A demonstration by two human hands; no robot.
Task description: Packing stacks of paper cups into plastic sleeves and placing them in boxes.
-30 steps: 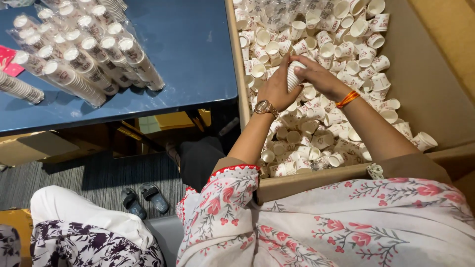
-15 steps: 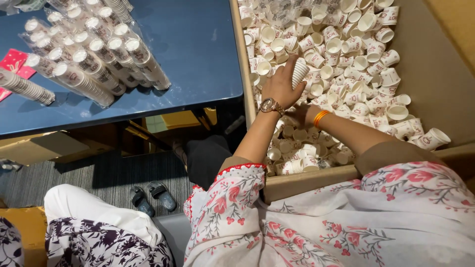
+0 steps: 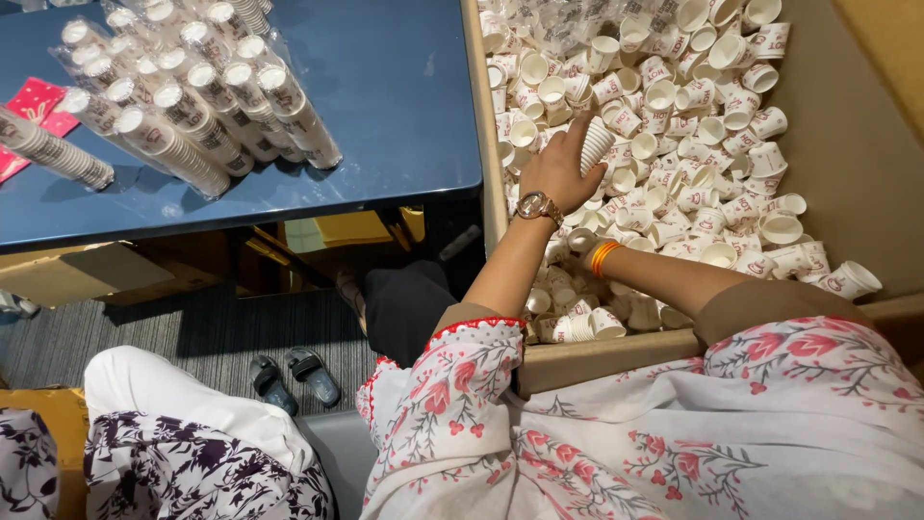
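The left hand (image 3: pixel 558 173) was closed around a short nested stack of small white paper cups with red print (image 3: pixel 596 144), fingers wrapped over it from the near side. The stack's long axis ran tilted, from low near the palm upward and away from the person, its far end pointing toward the far wall of the large brown cardboard box (image 3: pixel 847 164). Which end of the stack carried the open rims could not be told. The left forearm rose from the floral sleeve at a slant, wrist extended, with a gold-coloured wristwatch (image 3: pixel 537 205) facing the camera.

The right hand (image 3: pixel 580 241) lay just below and toward the person from the left wrist, largely hidden behind that wrist. Whether it was open or closed, or held anything, could not be told. An orange bangle (image 3: pixel 604 257) sat on its wrist, and the forearm reached across the box from the person's right.

Loose white paper cups (image 3: pixel 703 125) filled the box on all sides of both hands, lying at mixed angles. Well to the left of the hands, the dark blue worktop (image 3: pixel 395 106) carried long sleeves of stacked cups in clear plastic wrap (image 3: pixel 192 106), lying on their sides.
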